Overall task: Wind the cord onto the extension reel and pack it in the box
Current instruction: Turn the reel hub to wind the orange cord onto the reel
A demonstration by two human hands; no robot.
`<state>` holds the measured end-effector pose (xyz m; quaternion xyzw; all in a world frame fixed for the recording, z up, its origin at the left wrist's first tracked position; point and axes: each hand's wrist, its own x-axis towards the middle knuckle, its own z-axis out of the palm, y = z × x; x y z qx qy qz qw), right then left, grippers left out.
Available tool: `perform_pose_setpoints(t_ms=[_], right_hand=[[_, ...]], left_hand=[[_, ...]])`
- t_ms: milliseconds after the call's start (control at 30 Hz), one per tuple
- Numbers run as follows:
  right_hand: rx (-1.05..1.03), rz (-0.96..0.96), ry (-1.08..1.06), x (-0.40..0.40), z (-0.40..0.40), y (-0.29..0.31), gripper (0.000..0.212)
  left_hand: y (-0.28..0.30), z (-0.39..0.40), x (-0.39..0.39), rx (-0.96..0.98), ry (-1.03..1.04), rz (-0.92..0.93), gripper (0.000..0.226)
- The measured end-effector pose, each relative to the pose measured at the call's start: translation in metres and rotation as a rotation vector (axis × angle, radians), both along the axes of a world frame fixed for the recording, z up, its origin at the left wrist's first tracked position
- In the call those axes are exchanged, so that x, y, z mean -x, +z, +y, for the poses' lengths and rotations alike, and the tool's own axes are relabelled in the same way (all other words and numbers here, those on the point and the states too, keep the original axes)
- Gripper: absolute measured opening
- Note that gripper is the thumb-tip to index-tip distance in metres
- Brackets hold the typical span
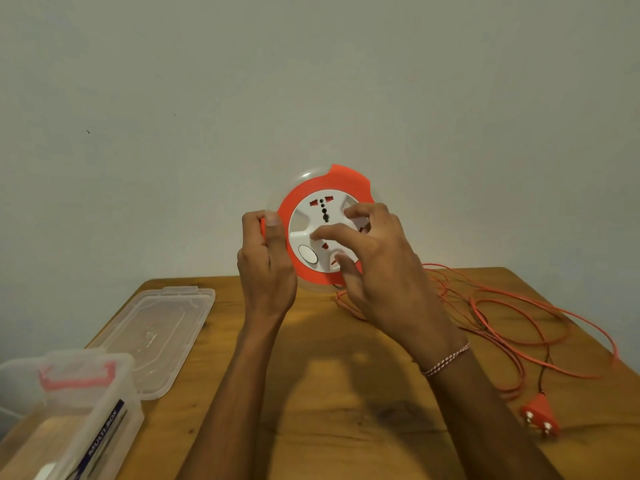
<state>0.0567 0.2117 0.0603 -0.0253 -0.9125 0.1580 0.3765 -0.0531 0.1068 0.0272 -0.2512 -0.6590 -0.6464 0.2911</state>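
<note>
1 reel (322, 233), 1 cord (502, 327), 1 plug (540, 415), 1 box (69, 427), 1 lid (156, 337), 2 hands; poss. small white item in box.

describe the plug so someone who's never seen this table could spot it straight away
Start at the wooden table and go to its near right corner, past the loose orange cord. The plug lies flat there at the cord's end. It is the only small orange piece with metal pins, unlike the big round reel held up in the hands.

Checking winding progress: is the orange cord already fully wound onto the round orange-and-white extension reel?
No, most of the orange cord lies in loose loops on the wooden table, right of the held reel.
</note>
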Motion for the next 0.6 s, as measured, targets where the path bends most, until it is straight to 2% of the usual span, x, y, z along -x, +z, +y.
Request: perform_pose_setpoints(t_ms=[200,433,600], right_hand=[[-0.049,0.016,-0.092,0.007,-0.005,-0.007,0.068],[-0.021,0.117,-0.168,0.005,-0.002,-0.012,0.062],[0.156,0.184,-0.194,0.007,-0.002,-0.012,0.069]], left_hand=[[0.000,0.007,-0.003,0.010,-0.016,0.006,0.018],[0.000,0.009,-0.005,0.013,-0.052,-0.011,0.025],[-0.002,0.012,-0.007,0.048,-0.035,-0.001,0.023]])
